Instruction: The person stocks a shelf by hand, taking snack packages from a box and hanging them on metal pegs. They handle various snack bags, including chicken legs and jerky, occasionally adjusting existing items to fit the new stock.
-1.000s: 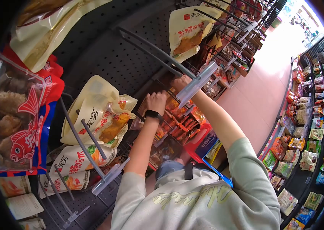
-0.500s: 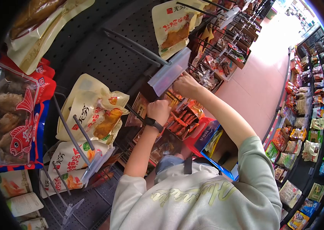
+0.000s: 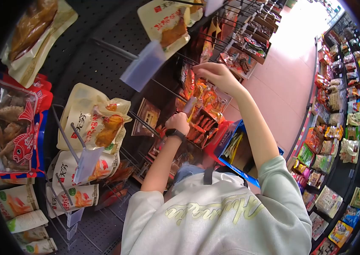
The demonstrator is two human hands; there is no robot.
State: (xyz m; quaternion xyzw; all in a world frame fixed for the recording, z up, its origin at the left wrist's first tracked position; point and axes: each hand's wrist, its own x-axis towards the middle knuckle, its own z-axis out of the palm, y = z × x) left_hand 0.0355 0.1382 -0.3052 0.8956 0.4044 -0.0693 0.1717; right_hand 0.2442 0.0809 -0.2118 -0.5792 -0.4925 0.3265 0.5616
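My left hand (image 3: 177, 122), with a dark watch on the wrist, is closed in front of the lower rack. A narrow translucent plastic tag holder (image 3: 191, 104) stands just above its knuckles; what the fingers grip is hidden. Higher and to the right, my right hand (image 3: 220, 77) is bent at the wrist, its fingers stretched out and apart. Its fingertips are close to red-orange snack packets (image 3: 188, 84); I see nothing held in it. To the upper left of both hands, a larger clear tag holder (image 3: 144, 66) caps an unloaded metal hook.
Cream chicken packs (image 3: 96, 121) hang on hooks at left, beside a red-and-blue fish-logo bag (image 3: 16, 127). An open blue box (image 3: 235, 148) stands below my right arm. A pink tiled aisle (image 3: 280, 85) separates this rack from stocked shelves (image 3: 337, 140).
My right hand has come away from the large tag holder and its fingers have straightened. The view has shifted, so the hooks and packs sit further left.
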